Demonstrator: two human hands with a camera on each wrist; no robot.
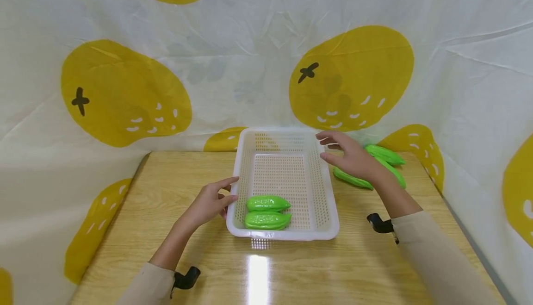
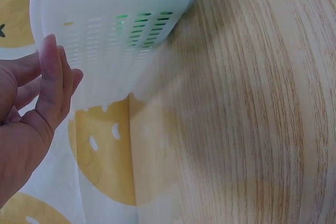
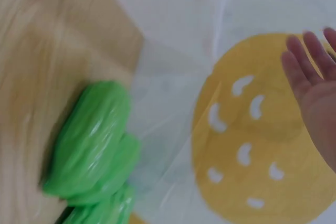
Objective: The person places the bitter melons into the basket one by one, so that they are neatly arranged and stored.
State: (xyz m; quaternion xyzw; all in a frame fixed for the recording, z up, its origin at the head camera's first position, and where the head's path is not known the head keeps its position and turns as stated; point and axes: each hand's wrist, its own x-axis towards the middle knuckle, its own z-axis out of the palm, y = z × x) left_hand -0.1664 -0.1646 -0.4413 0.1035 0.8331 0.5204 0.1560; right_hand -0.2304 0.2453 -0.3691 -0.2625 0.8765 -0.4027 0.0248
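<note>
Bright, even light surrounds me, with a white glare streaking the table (image 1: 304,272) before me. My right sleeve (image 1: 437,254) casts a faint, soft-edged shadow; small highlights gleam on the green gourds (image 1: 268,203). The right wrist view is hazy (my right hand (image 3: 320,98) looks soft there), while the left wrist view bows the wood grain.

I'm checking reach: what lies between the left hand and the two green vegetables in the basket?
The basket's left wall lies between the left hand and the two green vegetables; the head view shows it.
</note>
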